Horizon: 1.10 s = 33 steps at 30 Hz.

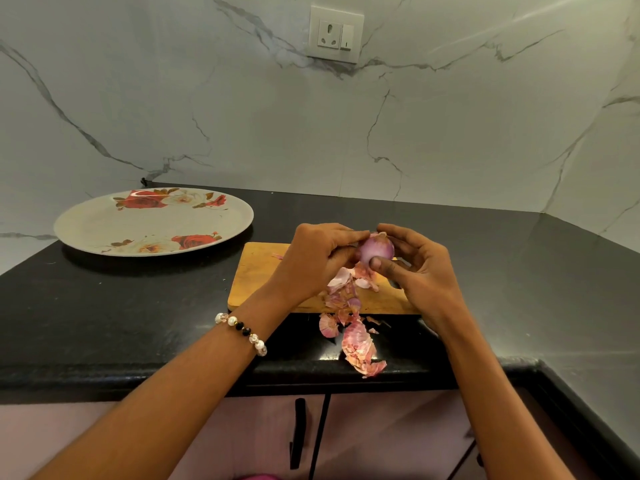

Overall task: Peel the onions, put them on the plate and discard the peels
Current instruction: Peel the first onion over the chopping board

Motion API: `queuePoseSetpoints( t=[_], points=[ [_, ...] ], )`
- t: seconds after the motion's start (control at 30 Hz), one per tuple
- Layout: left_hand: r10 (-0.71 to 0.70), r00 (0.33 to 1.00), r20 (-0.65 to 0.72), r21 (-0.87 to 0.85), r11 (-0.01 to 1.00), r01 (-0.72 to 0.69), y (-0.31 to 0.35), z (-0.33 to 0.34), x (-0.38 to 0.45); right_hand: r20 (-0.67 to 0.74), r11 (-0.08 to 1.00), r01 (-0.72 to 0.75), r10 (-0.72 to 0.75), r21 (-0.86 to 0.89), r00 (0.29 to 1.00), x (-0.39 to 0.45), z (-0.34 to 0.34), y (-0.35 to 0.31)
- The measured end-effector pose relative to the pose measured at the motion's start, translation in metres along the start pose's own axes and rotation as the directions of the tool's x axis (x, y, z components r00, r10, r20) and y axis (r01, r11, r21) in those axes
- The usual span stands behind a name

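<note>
Both hands meet over a wooden cutting board (pixel 263 282), holding a single purple onion (pixel 375 249) between them above the board's far right part. Left hand (pixel 318 258), its wrist ringed by a bracelet (pixel 242 332) of black, white and clear beads, has its fingers curled against the onion's left side and pinches at the skin near the top. Right hand (pixel 415 268) cups the onion from the right, thumb pressed on its lower front and fingers curved over the top and back. Most of the bulb shows smooth and pale purple, with a scrap of dry skin clinging at the crown.

Loose pink peels (pixel 356 336) lie in a trail beneath the hands, from the middle of the board across its near edge and onto the black surface (pixel 121 306), the lowest pieces reaching the surface's front lip. The forearms hide part of this heap and part of the board.

A round plate (pixel 104 226) printed with red and cream roses sits to the left, well apart from the board, nothing on it. Behind stands a white marble-veined wall with a socket and switch (pixel 335 34). Below the surface, pale cabinet doors carry dark handles (pixel 298 434).
</note>
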<state>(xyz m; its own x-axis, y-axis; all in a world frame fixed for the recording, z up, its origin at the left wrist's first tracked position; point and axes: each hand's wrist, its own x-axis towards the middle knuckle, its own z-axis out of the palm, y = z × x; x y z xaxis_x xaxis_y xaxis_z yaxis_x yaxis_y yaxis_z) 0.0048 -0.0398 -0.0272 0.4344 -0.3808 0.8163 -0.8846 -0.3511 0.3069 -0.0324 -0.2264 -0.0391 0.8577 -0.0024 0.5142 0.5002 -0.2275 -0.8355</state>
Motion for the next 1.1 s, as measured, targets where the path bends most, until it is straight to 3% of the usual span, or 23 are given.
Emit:
queuePoseSetpoints(
  t=[0.2, 0.53, 0.67, 0.87, 1.1],
  points=[
    [-0.149, 0.989, -0.024, -0.128, 0.981, 0.145, 0.003, -0.001, -0.001, 0.064, 1.0, 0.027, -0.026, -0.009, 0.998, 0.0, -0.002, 0.001],
    [-0.043, 0.999, -0.016, 0.031, 0.999, 0.044, 0.003, 0.0, -0.003, 0.087, 1.0, 0.005, -0.006, 0.005, 0.996, -0.003, 0.0, -0.001],
    [-0.062, 0.997, -0.039, 0.073, 0.995, 0.065, 0.003, 0.0, -0.002, 0.113, 1.0, -0.008, 0.007, 0.005, 0.994, -0.005, 0.002, -0.003],
    [-0.223, 0.97, -0.095, -0.135, 0.968, 0.21, 0.009, -0.001, -0.001, 0.026, 0.999, 0.0, -0.001, 0.044, 1.0, -0.002, 0.001, -0.005],
    [-0.293, 0.955, -0.042, -0.191, 0.941, 0.28, 0.009, -0.001, -0.001, 0.05, 1.0, 0.028, -0.028, -0.003, 0.998, -0.002, 0.001, -0.004]
  ],
)
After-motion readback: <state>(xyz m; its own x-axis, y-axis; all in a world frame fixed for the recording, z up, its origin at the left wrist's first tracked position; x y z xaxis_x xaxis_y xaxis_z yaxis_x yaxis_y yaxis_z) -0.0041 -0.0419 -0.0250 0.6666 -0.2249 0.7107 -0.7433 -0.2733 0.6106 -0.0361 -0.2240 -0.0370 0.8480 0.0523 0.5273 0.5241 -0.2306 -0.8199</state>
